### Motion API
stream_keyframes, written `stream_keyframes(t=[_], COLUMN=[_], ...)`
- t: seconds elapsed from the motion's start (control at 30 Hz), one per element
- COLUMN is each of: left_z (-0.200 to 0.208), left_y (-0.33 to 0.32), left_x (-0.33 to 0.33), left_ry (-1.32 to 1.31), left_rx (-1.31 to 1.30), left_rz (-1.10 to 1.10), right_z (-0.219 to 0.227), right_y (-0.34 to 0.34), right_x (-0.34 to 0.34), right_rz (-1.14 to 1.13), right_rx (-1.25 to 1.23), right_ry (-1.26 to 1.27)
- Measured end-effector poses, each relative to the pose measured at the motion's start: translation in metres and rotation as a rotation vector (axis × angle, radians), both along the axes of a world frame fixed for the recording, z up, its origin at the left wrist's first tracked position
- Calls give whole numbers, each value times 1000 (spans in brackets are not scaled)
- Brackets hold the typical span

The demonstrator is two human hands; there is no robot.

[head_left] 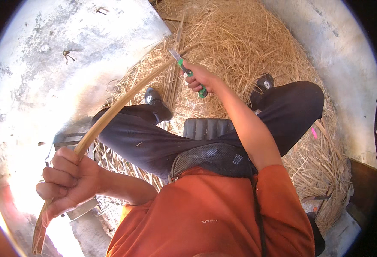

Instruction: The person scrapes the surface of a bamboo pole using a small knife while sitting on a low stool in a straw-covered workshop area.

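My left hand (pixel 70 180) is closed in a fist around a long, pale yellow bamboo strip (pixel 122 102). Its lower end sticks out below the fist, and the rest bends up and away to the right, over my left leg. Wrapped round the handle of a green-and-black utility knife (pixel 181 62) are the fingers of my right hand (pixel 200 80), with my arm stretched forward. The knife's blade points up and left, at the far part of the strip. Whether blade and strip touch, I cannot tell.
Fine shavings (pixel 240 43) cover the floor between my feet and the walls. Several long strips (pixel 171 83) lie beyond my left shoe (pixel 153 96). A pale stained wall (pixel 90 38) stands at the left, another (pixel 334 43) at the right. A small pink object (pixel 314 132) lies among strips.
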State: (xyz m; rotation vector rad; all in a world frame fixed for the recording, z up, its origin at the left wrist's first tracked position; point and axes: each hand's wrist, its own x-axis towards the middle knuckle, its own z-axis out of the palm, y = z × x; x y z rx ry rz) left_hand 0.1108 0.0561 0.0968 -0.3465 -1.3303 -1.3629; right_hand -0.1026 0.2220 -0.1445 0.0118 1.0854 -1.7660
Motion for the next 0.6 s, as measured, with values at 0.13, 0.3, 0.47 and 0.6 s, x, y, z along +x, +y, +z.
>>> stream_keyframes(t=[0.13, 0.3, 0.47, 0.6], left_z=[-1, -3, -3, -5], left_y=[-3, -5, -3, -2], left_x=[3, 6, 7, 6], left_ry=[18, 43, 49, 41], left_rx=[-32, -37, -82, -115], left_rz=[-73, -93, -158, -202], right_z=[22, 42, 29, 7], right_y=[4, 0, -3, -8], right_x=[0, 17, 26, 21], right_rz=[-173, -24, 69, 37], right_rx=[225, 711, 1012, 1025], right_ry=[506, 1432, 1498, 1496])
